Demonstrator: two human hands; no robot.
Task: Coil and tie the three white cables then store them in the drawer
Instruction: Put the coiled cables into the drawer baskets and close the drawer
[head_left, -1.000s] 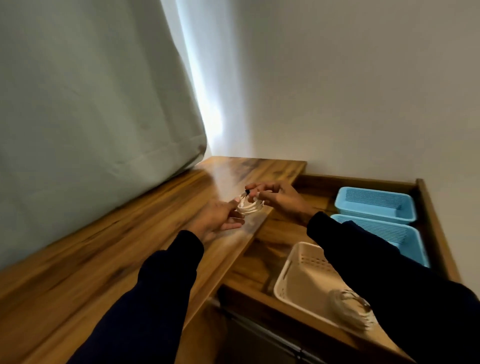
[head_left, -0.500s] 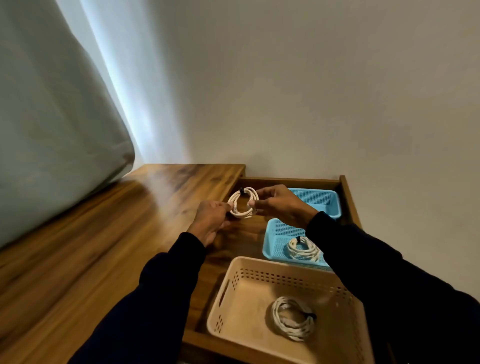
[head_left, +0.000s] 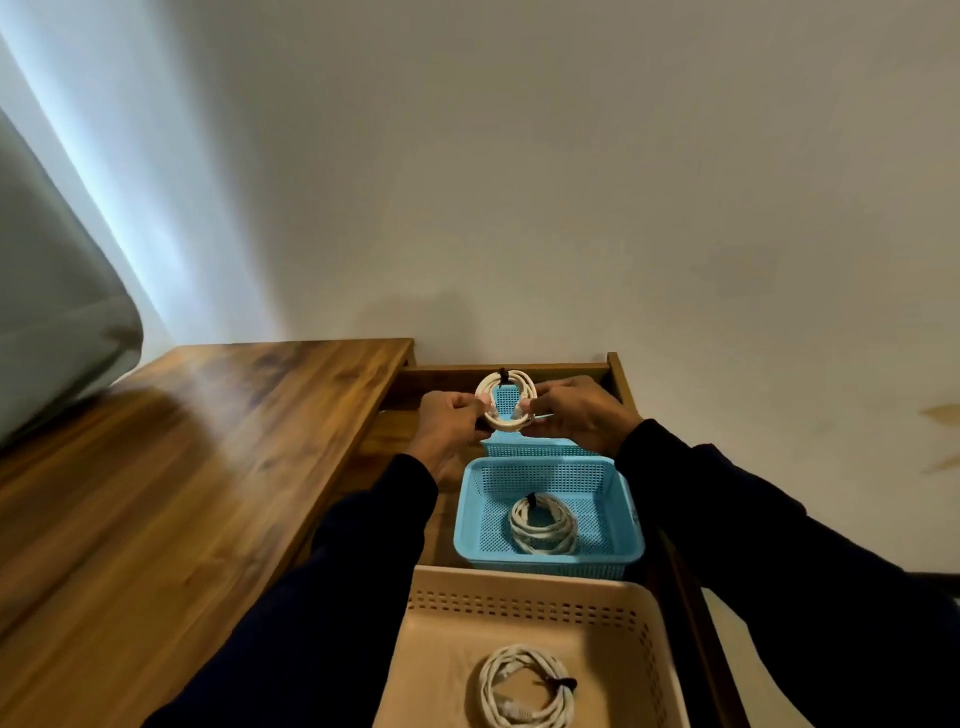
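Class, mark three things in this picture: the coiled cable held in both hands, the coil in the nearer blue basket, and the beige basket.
held coil (head_left: 506, 382): head view, on its upper white loops.
blue-basket coil (head_left: 543, 525): head view, on its right-hand strands.
beige basket (head_left: 524, 605): head view, on its perforated far wall.

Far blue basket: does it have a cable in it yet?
Cannot tell. Both hands hold the third coiled cable above the far blue basket, hiding its inside.

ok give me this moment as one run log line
both hands: left hand and right hand hold tied coil | over far blue basket | stored: near blue basket, beige basket hold one each
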